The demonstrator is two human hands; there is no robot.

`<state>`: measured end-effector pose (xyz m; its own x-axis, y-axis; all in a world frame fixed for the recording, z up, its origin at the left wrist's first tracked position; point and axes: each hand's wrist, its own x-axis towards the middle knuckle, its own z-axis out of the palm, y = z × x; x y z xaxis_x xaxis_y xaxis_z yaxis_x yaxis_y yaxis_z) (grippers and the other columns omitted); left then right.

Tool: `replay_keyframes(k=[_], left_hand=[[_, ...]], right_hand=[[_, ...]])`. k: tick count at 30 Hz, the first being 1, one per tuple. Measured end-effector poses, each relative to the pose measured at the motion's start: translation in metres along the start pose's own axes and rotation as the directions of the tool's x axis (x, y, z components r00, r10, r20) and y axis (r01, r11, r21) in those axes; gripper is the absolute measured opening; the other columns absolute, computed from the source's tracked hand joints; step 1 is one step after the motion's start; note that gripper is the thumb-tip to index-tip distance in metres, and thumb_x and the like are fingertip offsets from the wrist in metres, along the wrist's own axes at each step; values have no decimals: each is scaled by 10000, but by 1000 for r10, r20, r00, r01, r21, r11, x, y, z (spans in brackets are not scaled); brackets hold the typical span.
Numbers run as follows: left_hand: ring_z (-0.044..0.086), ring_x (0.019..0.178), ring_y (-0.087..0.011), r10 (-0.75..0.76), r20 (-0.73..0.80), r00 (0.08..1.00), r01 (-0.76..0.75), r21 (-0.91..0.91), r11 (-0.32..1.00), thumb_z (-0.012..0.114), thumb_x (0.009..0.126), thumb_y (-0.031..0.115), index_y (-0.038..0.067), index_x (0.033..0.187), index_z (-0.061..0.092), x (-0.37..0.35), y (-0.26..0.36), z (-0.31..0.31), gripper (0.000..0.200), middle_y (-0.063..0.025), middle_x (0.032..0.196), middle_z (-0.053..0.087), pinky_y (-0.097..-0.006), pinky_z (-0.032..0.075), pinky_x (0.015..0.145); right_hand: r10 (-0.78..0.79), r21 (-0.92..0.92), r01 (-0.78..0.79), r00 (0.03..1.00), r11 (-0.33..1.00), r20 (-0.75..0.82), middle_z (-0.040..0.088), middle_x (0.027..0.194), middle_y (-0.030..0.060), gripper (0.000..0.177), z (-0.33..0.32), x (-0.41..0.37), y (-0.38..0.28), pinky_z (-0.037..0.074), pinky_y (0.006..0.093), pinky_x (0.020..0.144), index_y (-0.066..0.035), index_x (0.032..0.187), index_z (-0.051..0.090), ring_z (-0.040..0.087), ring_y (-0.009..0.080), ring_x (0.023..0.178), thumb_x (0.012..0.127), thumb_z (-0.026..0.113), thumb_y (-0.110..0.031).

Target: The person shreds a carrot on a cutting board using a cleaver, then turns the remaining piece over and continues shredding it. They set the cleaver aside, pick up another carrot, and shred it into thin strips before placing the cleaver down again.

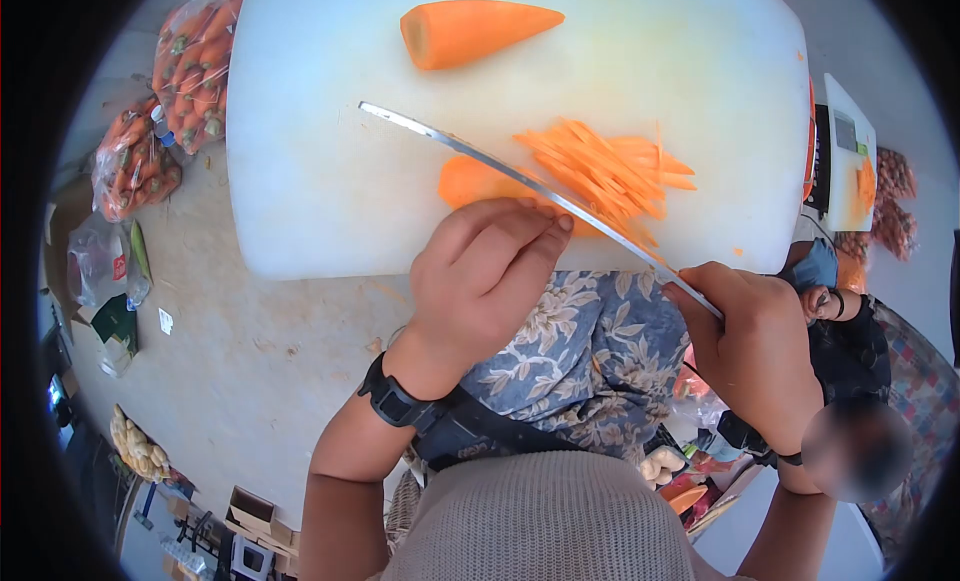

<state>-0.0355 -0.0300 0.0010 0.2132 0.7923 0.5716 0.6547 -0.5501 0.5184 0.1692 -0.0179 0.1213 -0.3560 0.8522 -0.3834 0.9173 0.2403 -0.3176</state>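
Observation:
My right hand (750, 331) is wrapped around the handle of a knife (455, 144), whose long, thin blade slants up and left across a white cutting board (320, 201). Under the curled fingertips of my left hand (490, 261) lie flat carrot slices (465, 181), pressed to the board, with the blade right beside the fingers. To the right of the blade is a loose pile of carrot shreds (600, 171). A thick peeled carrot piece (480, 33), cut flat at one end, rests near the board's far side. My left fingers partly hide the slices.
Bags of carrots (195, 71) stand on the floor at the left. On the right, another person's hand (820, 303) shows near a second white board (848, 161) with carrot on it. Cardboard boxes (255, 511) are at the lower left.

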Motion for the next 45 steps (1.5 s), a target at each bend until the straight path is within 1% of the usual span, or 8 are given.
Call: replay_keyframes(k=[4, 15, 22, 34, 37, 40, 42, 45], left_hand=[[626, 827, -203, -6, -4, 1000, 6, -16, 1000, 743, 654, 15, 30, 801, 703, -2, -1, 2, 153, -44, 863, 650, -281, 562, 701], [625, 814, -197, 4, -107, 994, -6, -21, 1000, 742, 673, 38, 48, 802, 705, -4, -4, 14, 134, -35, 836, 644, -275, 542, 683], [621, 795, -200, 17, -146, 989, -18, -8, 1000, 711, 693, 56, 55, 813, 702, -5, -6, 16, 120, -37, 822, 637, -281, 524, 654], [619, 817, -186, -4, -85, 996, 2, -19, 1000, 712, 661, 35, 57, 799, 702, -5, -4, 11, 140, -17, 836, 637, -260, 536, 661], [620, 818, -191, 2, -88, 996, -3, -13, 1000, 714, 653, 32, 53, 793, 702, -4, -4, 12, 142, -20, 838, 637, -262, 540, 663], [621, 814, -192, 15, -104, 994, -19, -38, 999, 720, 654, 32, 50, 794, 699, -7, -5, 14, 143, -27, 838, 637, -264, 542, 667], [640, 828, -217, -45, -83, 996, 37, -90, 995, 752, 662, 2, 35, 804, 716, -7, -2, 12, 150, -53, 835, 654, -295, 543, 715], [640, 815, -219, -61, -94, 994, 54, -77, 996, 751, 668, 4, 31, 810, 712, -5, 1, 11, 150, -56, 843, 654, -293, 545, 718]], right_hand=[[46, 3, -46, 996, 999, 70, 565, 612, 180, 91, 0, 13, -6, 428, 387, 514, 9, 812, 634, 578, 356, 561, 816, 690, -63], [-4, 149, 31, 984, 988, -178, 574, 591, 176, 184, 26, 26, -1, 467, 420, 525, -14, 752, 605, 592, 359, 559, 840, 671, -162], [-25, 25, 31, 974, 999, -224, 574, 577, 170, 177, 12, 5, -7, 465, 407, 509, -9, 785, 645, 593, 348, 541, 839, 680, -174], [36, -25, -36, 999, 999, 5, 578, 592, 173, 138, 5, 9, -4, 472, 418, 524, -16, 770, 609, 597, 356, 554, 814, 678, -127], [32, -26, -32, 999, 999, -4, 579, 597, 178, 159, 13, 25, -11, 472, 426, 530, -20, 737, 582, 597, 364, 559, 810, 678, -123], [-1, 47, 2, 1000, 999, -28, 556, 616, 200, 157, 19, 43, -18, 429, 377, 511, 31, 851, 628, 555, 375, 552, 857, 672, -120], [-33, 112, 51, 987, 992, -160, 554, 587, 187, 205, 27, 48, -18, 456, 422, 507, -20, 705, 557, 571, 378, 544, 824, 675, -137], [26, 193, -1, 991, 981, -130, 547, 577, 185, 217, 23, 45, -14, 447, 403, 493, -12, 718, 567, 559, 379, 531, 841, 676, -154]])
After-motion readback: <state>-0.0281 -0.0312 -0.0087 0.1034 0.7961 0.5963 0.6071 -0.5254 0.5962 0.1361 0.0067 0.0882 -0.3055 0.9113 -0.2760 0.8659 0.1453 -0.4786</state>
